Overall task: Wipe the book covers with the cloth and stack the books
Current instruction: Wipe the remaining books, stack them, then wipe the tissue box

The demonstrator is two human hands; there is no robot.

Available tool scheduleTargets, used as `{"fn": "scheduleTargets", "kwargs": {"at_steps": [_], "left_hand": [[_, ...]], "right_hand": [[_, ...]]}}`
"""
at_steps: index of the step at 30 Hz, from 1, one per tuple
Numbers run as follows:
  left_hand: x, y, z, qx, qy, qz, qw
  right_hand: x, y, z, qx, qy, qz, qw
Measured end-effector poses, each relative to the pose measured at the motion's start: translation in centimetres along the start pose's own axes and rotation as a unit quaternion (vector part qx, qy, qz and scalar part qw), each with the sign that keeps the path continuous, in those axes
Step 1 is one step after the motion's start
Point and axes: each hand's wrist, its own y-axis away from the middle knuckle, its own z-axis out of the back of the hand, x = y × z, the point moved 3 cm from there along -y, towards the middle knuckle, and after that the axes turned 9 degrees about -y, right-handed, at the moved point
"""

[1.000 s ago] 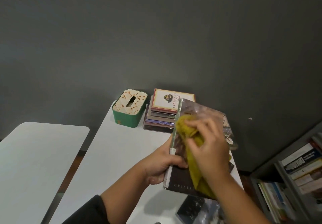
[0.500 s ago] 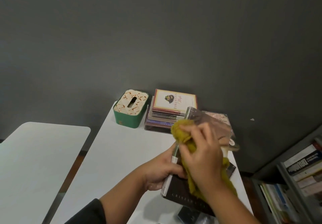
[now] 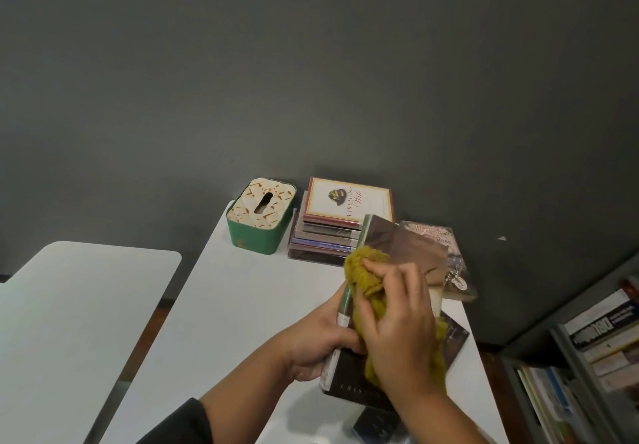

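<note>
Over the right half of the white table [image 3: 242, 305], near its front edge, you have a dark-covered book [image 3: 404, 250] tilted up off the surface. Your left hand [image 3: 318, 346] grips it by the spine side, fingers curled round the edge and thumb on the cover. Your right hand [image 3: 401, 326] bunches a mustard-yellow cloth [image 3: 366, 270] in curled fingers and presses it against the book's cover; part of the cloth spills out above your knuckles and part hangs down below your palm.

Under the held book, another dark book [image 3: 349, 378] lies flat near the table's right edge, with pale lettering along its lower edge, partly hidden by your wrist. A further dark cover [image 3: 377, 423] shows at the front edge, beneath your right forearm.

At the far edge against the grey wall, a stack of books [image 3: 328, 236] stands with a cream, red-bordered cover on top. Just left of it sits a green tissue box [image 3: 259, 222] with a patterned cream lid and a slot. To the right of the stack, near the far right corner, a single paperback [image 3: 453, 257] lies flat.

A second white table [image 3: 69, 305] stands apart to the left, and a grey bookshelf [image 3: 587, 357] holding books fills the lower right.
</note>
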Motion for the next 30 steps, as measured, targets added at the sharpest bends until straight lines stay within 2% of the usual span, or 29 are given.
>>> {"fn": "scheduleTargets", "kwargs": {"at_steps": [2, 8, 11, 13, 16, 18, 20, 24, 27, 30], "left_hand": [[0.1, 0.0, 0.1, 0.005, 0.012, 0.002, 1.000], [0.8, 0.1, 0.4, 0.013, 0.010, 0.011, 1.000], [0.8, 0.2, -0.1, 0.017, 0.038, 0.007, 0.999], [0.8, -0.1, -0.2, -0.007, 0.078, 0.009, 0.997], [1.2, -0.8, 0.7, -0.031, 0.138, 0.020, 0.990], [1.0, -1.0, 1.5, -0.056, 0.176, 0.064, 0.981], [1.0, -1.0, 2.5, -0.083, 0.216, 0.099, 0.968], [0.8, -0.9, 4.9, -0.123, 0.273, 0.076, 0.951], [0.5, -0.9, 5.8, -0.149, 0.267, 0.075, 0.949], [-0.6, -1.1, 5.5, -0.162, 0.241, 0.054, 0.955]], "right_hand": [[-1.0, -0.8, 0.2, -0.006, 0.005, -0.001, 1.000], [-7.4, -4.0, 2.2, -0.087, 0.027, -0.179, 0.980], [-7.8, -2.8, 2.1, -0.088, 0.014, -0.204, 0.975], [-6.6, -1.6, 1.3, -0.060, -0.001, -0.182, 0.982], [-4.0, 0.0, -0.6, 0.026, -0.015, -0.123, 0.992], [-2.2, 0.9, -1.4, 0.082, -0.012, -0.083, 0.993], [-0.8, 1.5, -1.9, 0.138, -0.003, -0.036, 0.990], [0.3, 3.4, -2.6, 0.262, 0.008, 0.057, 0.963], [-0.4, 3.7, -2.8, 0.256, 0.045, 0.111, 0.959], [-1.1, 2.7, -2.3, 0.219, 0.011, 0.116, 0.969]]}}
